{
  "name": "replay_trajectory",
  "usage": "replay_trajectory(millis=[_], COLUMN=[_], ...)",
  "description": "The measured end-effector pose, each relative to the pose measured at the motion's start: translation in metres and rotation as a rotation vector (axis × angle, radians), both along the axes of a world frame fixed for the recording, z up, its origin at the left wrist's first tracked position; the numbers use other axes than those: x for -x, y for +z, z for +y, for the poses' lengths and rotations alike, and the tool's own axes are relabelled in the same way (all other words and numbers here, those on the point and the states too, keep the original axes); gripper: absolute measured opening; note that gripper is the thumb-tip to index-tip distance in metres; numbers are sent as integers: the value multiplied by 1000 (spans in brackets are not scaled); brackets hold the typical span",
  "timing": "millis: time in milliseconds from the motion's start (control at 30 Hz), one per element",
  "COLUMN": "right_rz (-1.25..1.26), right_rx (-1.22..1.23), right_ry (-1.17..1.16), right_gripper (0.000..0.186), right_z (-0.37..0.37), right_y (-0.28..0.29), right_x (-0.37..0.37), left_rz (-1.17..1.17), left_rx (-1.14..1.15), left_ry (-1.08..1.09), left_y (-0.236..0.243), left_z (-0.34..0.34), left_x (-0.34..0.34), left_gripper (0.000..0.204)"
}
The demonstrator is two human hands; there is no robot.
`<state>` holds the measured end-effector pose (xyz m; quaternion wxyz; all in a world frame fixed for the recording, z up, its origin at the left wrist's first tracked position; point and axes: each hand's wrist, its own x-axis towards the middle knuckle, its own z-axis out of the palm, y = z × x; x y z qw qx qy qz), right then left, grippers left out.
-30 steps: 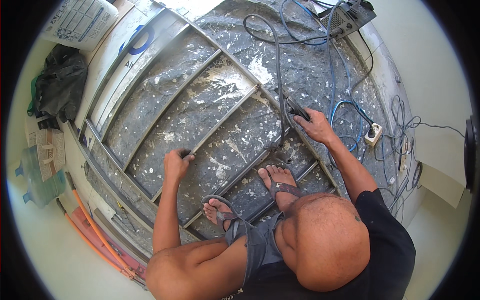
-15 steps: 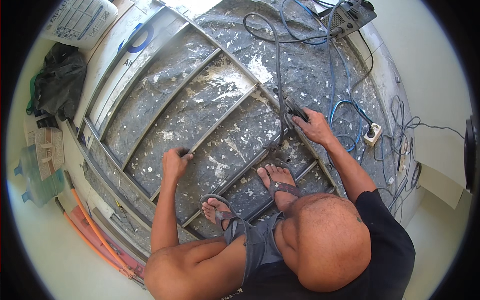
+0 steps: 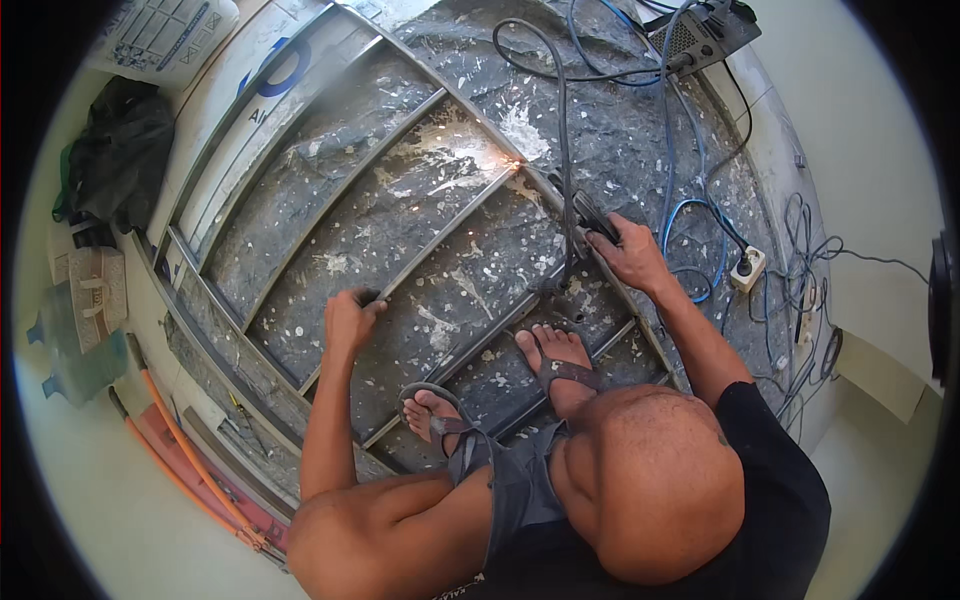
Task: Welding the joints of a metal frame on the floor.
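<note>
A welded-looking frame of grey metal bars (image 3: 345, 185) lies on the floor in front of me. My left hand (image 3: 351, 320) is closed around one crossbar (image 3: 443, 235) near its lower-left part. In my right hand (image 3: 636, 255) is a black welding electrode holder (image 3: 594, 213), gripped by its handle beside the frame's right-hand bar. Orange sparks (image 3: 516, 164) glow where the crossbar's far end meets that bar. The electrode's tip is too small to make out clearly. A thick black cable (image 3: 565, 130) loops near the holder.
My sandalled feet (image 3: 562, 358) stand between the bars. A welding machine (image 3: 705, 42) sits at the far right, with blue and black cables and a white power strip (image 3: 747, 269) below. To the left lie a black bag (image 3: 118, 150), a clear bottle (image 3: 80, 350) and an orange-handled cutter (image 3: 190, 465).
Orange sparks and a glow have appeared at the joint at the crossbar's far end. Both hands keep nearly the same places and grips.
</note>
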<state>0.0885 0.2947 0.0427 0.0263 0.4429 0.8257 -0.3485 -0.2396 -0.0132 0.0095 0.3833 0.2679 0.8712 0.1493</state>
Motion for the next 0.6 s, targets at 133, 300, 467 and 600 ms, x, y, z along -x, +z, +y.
replay_trajectory(millis=[133, 300, 467, 600], right_rz=[-68, 42, 24, 0], right_rx=[70, 28, 42, 37], right_ry=[-44, -30, -24, -1], right_gripper=[32, 32, 35, 36], right_z=[-2, -4, -1, -2], right_y=[7, 7, 4, 3], right_x=[-5, -1, 6, 5], left_rz=[50, 7, 29, 20], left_rx=[36, 1, 0, 9], left_ry=[-49, 3, -17, 5], left_y=[-3, -6, -1, -1], left_z=[-2, -4, -2, -1], left_x=[1, 2, 2, 1], left_gripper=[29, 30, 30, 30])
